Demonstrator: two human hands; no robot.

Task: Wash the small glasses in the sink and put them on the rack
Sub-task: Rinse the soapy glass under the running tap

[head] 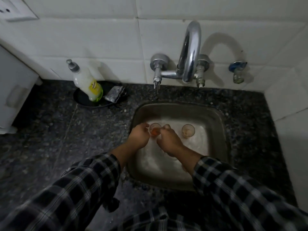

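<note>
Two small glasses stand in the steel sink (215, 124). The left glass (155, 130) has a reddish-brown residue inside and sits between my two hands. My left hand (139, 136) has its fingers curled round the glass's left side. My right hand (169, 140) touches its right side, with fingers at the rim. The second glass (188, 130) stands upright and apart, to the right of my right hand. No rack is in view.
A chrome wall tap (190, 54) arches over the sink's back edge. On the dark granite counter (50, 139) to the left, a soap pump bottle (86, 82) and a scrub pad (115, 94) rest in a black dish. A white appliance stands at the far left.
</note>
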